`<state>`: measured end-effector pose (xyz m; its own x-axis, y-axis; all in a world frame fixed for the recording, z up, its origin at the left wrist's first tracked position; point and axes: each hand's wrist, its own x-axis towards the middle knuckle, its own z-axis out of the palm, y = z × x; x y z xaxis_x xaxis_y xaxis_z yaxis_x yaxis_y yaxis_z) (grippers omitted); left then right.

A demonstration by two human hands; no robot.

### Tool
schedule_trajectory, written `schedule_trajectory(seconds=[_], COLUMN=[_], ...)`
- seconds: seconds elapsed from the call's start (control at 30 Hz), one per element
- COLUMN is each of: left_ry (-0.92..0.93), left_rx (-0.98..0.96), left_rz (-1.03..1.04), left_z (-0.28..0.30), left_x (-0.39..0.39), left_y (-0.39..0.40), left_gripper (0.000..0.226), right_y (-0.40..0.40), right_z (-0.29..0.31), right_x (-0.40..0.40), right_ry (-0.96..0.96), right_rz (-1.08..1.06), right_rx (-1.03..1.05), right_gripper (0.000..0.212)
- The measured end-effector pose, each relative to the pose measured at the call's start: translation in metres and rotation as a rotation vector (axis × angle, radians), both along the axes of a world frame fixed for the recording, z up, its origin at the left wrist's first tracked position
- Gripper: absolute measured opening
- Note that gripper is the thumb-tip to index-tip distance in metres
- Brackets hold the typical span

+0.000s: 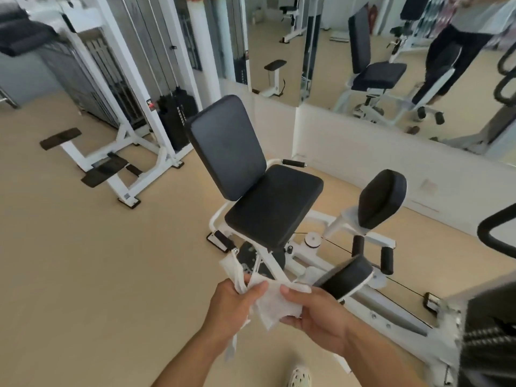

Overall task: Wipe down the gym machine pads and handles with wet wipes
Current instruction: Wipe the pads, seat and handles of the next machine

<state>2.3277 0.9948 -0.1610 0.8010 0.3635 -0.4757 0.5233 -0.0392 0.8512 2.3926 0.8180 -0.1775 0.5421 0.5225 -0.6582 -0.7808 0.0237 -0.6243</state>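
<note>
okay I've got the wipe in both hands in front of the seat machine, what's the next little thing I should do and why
Probably finish spreading the wet wipe flat: it is bunched and twisted between your left hand and right hand, touching no pad. Then bring it to the seat pad just ahead, the nearest large dark surface, before the backrest pad.

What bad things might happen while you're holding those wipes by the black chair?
1. The left hand and right hand hold the wet wipes in a loose bunch, with a strip dangling below; a piece might drop onto the floor and get dirty.
2. The thin cable runs low beside the seat pad; stepping closer, a foot might catch it.
</note>
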Motion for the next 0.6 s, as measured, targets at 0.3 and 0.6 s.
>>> schedule_trajectory(seconds=[0.3, 0.6], left_ry=[0.07, 0.035], left_rx=[0.034, 0.163], left_rz=[0.052, 0.109], left_z=[-0.021, -0.043], left_x=[0.125, 0.305], left_y=[0.075, 0.243], left_gripper=[0.012, 0.044], right_y=[0.083, 0.233], right_z=[-0.003, -0.044], right_x=[0.121, 0.28], right_ry=[0.074, -0.027], right_rz=[0.04, -0.465], right_rx=[-0.085, -0.306], right_gripper=[0.027, 0.021])
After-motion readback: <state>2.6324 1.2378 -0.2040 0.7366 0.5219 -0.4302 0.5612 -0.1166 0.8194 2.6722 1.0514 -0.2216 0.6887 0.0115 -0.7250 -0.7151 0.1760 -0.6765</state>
